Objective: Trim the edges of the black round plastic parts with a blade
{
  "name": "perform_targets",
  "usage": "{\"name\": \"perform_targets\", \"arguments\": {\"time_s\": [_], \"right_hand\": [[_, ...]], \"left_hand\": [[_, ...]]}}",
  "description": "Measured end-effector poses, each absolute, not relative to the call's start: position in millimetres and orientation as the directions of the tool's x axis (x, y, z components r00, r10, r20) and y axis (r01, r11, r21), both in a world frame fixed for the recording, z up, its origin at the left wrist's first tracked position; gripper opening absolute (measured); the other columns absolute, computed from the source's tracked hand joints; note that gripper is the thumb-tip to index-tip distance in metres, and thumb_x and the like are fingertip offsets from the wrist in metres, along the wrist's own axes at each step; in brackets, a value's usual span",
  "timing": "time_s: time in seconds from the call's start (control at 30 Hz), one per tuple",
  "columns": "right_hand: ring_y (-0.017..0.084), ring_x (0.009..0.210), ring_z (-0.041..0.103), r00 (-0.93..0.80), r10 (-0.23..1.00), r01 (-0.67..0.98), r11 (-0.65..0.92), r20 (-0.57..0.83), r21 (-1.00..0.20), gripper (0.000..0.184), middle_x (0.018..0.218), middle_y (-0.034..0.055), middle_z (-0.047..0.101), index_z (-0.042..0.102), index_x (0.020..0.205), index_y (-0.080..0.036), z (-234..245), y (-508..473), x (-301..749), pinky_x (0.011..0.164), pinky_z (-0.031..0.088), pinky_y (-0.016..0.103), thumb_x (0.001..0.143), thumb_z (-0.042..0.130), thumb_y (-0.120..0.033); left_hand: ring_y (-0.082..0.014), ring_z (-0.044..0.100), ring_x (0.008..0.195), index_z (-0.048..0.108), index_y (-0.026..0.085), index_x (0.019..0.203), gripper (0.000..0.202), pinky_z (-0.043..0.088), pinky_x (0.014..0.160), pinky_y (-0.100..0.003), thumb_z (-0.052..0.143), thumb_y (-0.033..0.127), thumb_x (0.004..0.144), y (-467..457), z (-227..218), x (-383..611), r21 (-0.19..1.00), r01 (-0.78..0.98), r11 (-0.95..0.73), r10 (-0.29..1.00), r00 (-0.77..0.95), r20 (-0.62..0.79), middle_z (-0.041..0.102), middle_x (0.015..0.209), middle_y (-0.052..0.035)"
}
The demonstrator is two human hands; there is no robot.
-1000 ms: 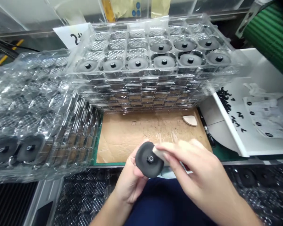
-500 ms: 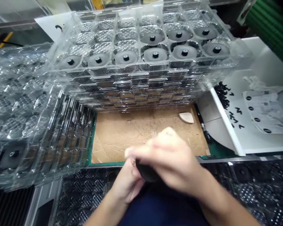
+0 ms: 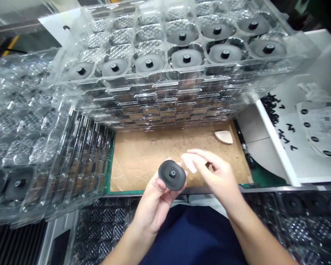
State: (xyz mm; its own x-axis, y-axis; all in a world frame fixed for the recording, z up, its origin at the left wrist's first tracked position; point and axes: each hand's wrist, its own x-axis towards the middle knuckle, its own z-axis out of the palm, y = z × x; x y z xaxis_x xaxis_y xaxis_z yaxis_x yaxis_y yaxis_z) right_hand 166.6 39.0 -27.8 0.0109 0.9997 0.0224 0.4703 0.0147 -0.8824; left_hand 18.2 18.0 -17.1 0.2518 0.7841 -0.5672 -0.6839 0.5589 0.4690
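My left hand (image 3: 160, 198) grips a dark grey round part (image 3: 178, 181) by its edge. The part's face, with a short black post at its centre, is turned up toward me. Just to the right, my right hand (image 3: 216, 176) pinches a pale cream wedge-shaped piece (image 3: 191, 162) between thumb and fingers. That piece is close to the grey part; whether they touch I cannot tell. Below both hands lies a sheet of brown cardboard (image 3: 138, 158). A second cream wedge (image 3: 224, 137) rests on its right side.
Stacked clear plastic trays (image 3: 154, 86) stand behind the cardboard, the top one holding several grey parts. Another tray stack (image 3: 44, 147) rises at left. A white bin (image 3: 278, 147) at right holds small black pieces (image 3: 270, 105) and labels (image 3: 320, 125). A black pen (image 3: 245, 149) lies beside the bin.
My hands, earlier together with the right over the dark part, have moved apart. The grey part's face now shows, and a cream wedge is visible in my right hand. The view has shifted slightly.
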Motion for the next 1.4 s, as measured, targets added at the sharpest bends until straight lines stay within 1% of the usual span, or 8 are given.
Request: {"name": "perform_targets", "arguments": {"time_s": [0.13, 0.27, 0.47, 0.67, 0.83, 0.97, 1.07, 1.4], "right_hand": [[0.016, 0.086, 0.063, -0.151, 0.966, 0.418, 0.254, 0.209, -0.872, 0.022, 0.097, 0.0042, 0.071, 0.065, 0.103, -0.018, 23.5, 39.4, 151.6, 0.076, 0.046, 0.03, 0.091, 0.047, -0.018], [0.013, 0.079, 0.062, -0.456, 0.889, 0.387, 0.24, 0.042, -0.89, 0.02, 0.091, -0.002, 0.071, 0.066, 0.097, -0.021, 32.9, 36.5, 143.6, 0.073, 0.04, 0.028, 0.09, 0.049, -0.013], [0.017, 0.078, 0.059, -0.322, 0.918, 0.422, 0.356, 0.229, -0.833, 0.024, 0.091, 0.0056, 0.069, 0.063, 0.104, -0.014, 29.5, 32.7, 133.0, 0.073, 0.039, 0.031, 0.092, 0.042, -0.017], [0.013, 0.069, 0.057, -0.417, 0.904, 0.537, 0.329, 0.095, -0.776, 0.018, 0.084, -0.0004, 0.068, 0.064, 0.099, -0.019, 41.6, 12.0, 162.3, 0.066, 0.037, 0.029, 0.09, 0.05, -0.013], [0.017, 0.069, 0.054, -0.354, 0.865, 0.593, 0.502, 0.357, -0.629, 0.029, 0.077, 0.0022, 0.065, 0.068, 0.103, -0.023, 35.6, 26.1, 167.6, 0.067, 0.038, 0.032, 0.092, 0.043, -0.012], [0.017, 0.089, 0.062, -0.131, 0.986, 0.399, 0.144, 0.099, -0.906, 0.022, 0.099, 0.0021, 0.069, 0.066, 0.103, -0.024, 0.0, 34.7, 168.8, 0.077, 0.048, 0.029, 0.091, 0.048, -0.026], [0.023, 0.099, 0.063, -0.066, 0.99, 0.423, -0.089, -0.129, -0.902, 0.027, 0.108, 0.0057, 0.069, 0.068, 0.102, -0.022, -44.6, 20.4, 170.0, 0.081, 0.051, 0.035, 0.087, 0.049, -0.034], [0.023, 0.093, 0.066, -0.159, 0.96, 0.501, -0.124, -0.231, -0.857, 0.034, 0.107, 0.0076, 0.07, 0.066, 0.107, -0.02, -79.6, 7.2, 166.3, 0.081, 0.053, 0.037, 0.085, 0.047, -0.035]], "left_hand": [[-0.0159, 0.063, 0.088, 0.07, 0.019, 0.093, 0.035, 0.052, 0.081, -0.025, 0.077, 0.038, 0.064, 13.8, -17.8, 17.8, 0.48, -0.671, 0.566, 0.78, 0.247, -0.575, 0.07, 0.095, -0.0032], [-0.0163, 0.064, 0.088, 0.067, 0.023, 0.102, 0.043, 0.053, 0.078, -0.024, 0.08, 0.032, 0.062, 9.3, -20.0, 12.2, 0.492, -0.651, 0.578, 0.751, 0.188, -0.633, 0.07, 0.1, -0.0026], [-0.015, 0.065, 0.084, 0.071, 0.019, 0.091, 0.036, 0.052, 0.077, -0.021, 0.081, 0.035, 0.06, 3.4, -7.8, 7.5, 0.506, -0.661, 0.554, 0.782, 0.204, -0.589, 0.071, 0.084, -0.0011], [-0.0157, 0.064, 0.092, 0.07, 0.022, 0.099, 0.049, 0.051, 0.08, -0.02, 0.083, 0.035, 0.055, -3.4, -0.7, 0.8, 0.492, -0.677, 0.547, 0.802, 0.255, -0.54, 0.07, 0.103, -0.0025], [-0.0183, 0.066, 0.09, 0.07, 0.017, 0.098, 0.042, 0.052, 0.083, -0.026, 0.078, 0.038, 0.063, -4.1, 0.5, 6.4, 0.464, -0.691, 0.554, 0.822, 0.367, -0.435, 0.072, 0.098, -0.0052], [-0.0212, 0.069, 0.092, 0.065, 0.023, 0.109, 0.058, 0.053, 0.082, -0.027, 0.081, 0.042, 0.056, -6.1, 4.5, -2.2, 0.432, -0.724, 0.538, 0.837, 0.402, -0.371, 0.068, 0.115, -0.0061], [-0.0201, 0.069, 0.092, 0.067, 0.026, 0.106, 0.055, 0.053, 0.081, -0.025, 0.081, 0.042, 0.056, -10.3, 2.5, -10.8, 0.407, -0.76, 0.506, 0.86, 0.405, -0.312, 0.071, 0.108, -0.0022], [-0.0213, 0.069, 0.091, 0.066, 0.023, 0.105, 0.054, 0.055, 0.08, -0.029, 0.081, 0.041, 0.056, -11.1, -1.7, -19.1, 0.364, -0.789, 0.494, 0.867, 0.42, -0.267, 0.071, 0.099, -0.0017]]}}
